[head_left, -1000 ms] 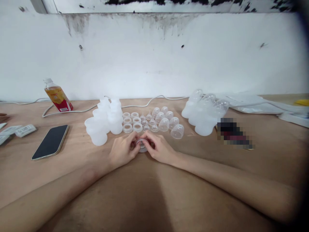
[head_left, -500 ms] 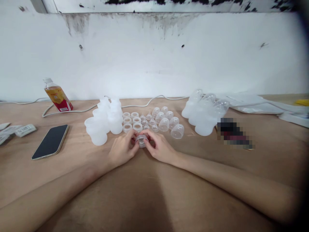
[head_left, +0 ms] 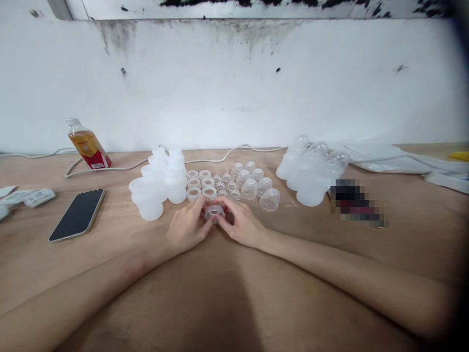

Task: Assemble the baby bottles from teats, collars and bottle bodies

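My left hand (head_left: 187,226) and my right hand (head_left: 240,223) meet at the middle of the wooden table (head_left: 234,293). Both pinch one small clear plastic ring (head_left: 214,212) between their fingertips, lifted a little off the table. Just beyond them lie rows of white rings (head_left: 200,183), small clear nipples (head_left: 226,185) and clear dome caps (head_left: 261,188). A cluster of white bottle bodies (head_left: 157,186) stands to the left of the rings.
A pile of assembled clear bottles (head_left: 311,168) lies at the right, beside a blurred dark object (head_left: 357,203). A phone (head_left: 77,214) lies at the left, small packets (head_left: 34,197) beyond it, a drink bottle (head_left: 88,145) and white cables (head_left: 120,167) by the wall.
The ring held by both hands has risen slightly and tilted, and the fingers have shifted around it. The rest stays still.
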{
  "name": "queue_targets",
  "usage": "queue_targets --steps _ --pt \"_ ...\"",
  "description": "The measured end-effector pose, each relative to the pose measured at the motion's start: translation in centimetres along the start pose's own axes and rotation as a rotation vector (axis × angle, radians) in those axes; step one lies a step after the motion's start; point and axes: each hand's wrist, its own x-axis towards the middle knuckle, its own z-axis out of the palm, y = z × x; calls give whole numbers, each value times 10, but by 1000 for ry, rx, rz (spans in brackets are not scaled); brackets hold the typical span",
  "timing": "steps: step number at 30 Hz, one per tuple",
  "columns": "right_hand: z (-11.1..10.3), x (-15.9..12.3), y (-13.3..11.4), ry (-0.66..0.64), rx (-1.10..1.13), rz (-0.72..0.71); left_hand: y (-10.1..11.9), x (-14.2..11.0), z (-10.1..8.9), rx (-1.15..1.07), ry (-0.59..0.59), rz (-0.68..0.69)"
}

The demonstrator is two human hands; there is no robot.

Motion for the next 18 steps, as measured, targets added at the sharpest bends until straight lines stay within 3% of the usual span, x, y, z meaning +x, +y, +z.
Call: queue_targets --steps 7,11,15,18 --pt "0 0 2 9 42 27 4 -3 -2 225 -19 48" --pt "-1 3 5 33 221 163 18 -1 -38 432 116 219" --pt "-1 6 9 -18 474 300 22 3 -96 747 302 -10" --pt "0 7 10 -14 546 313 1 5 -126 880 236 -244"
